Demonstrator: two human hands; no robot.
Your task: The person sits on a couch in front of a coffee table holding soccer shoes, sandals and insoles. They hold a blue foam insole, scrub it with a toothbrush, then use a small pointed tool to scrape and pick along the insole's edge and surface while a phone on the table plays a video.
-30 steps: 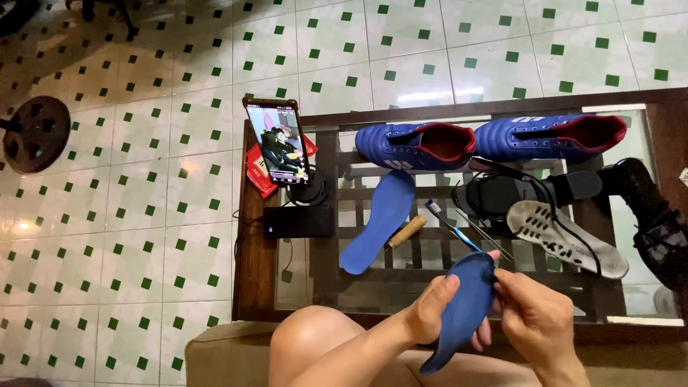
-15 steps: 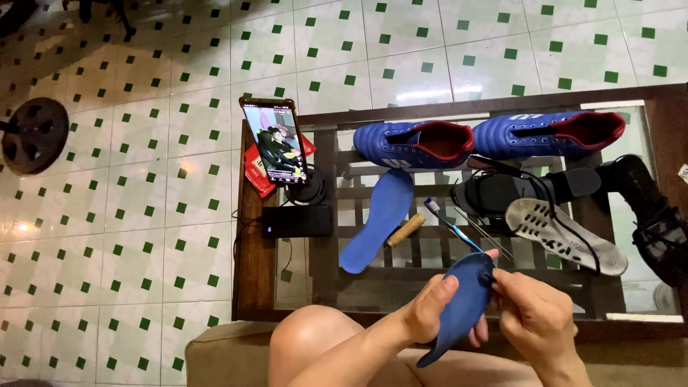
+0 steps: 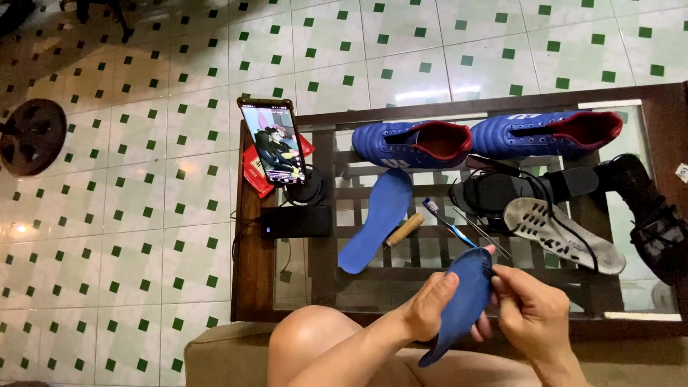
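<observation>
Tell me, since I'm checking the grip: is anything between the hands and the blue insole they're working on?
Nothing visible. The left hand grips the blue insole directly, and the right hand pinches its upper edge. The toothbrush lies apart on the glass table.

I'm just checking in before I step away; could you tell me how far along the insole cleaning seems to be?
Done: both blue shoes sit on the glass table without insoles; one blue insole lies flat there.
In hand: the left hand holds the second insole; the right hand touches its top edge.
Left: the toothbrush lies unused; neither insole is back inside.
</observation>
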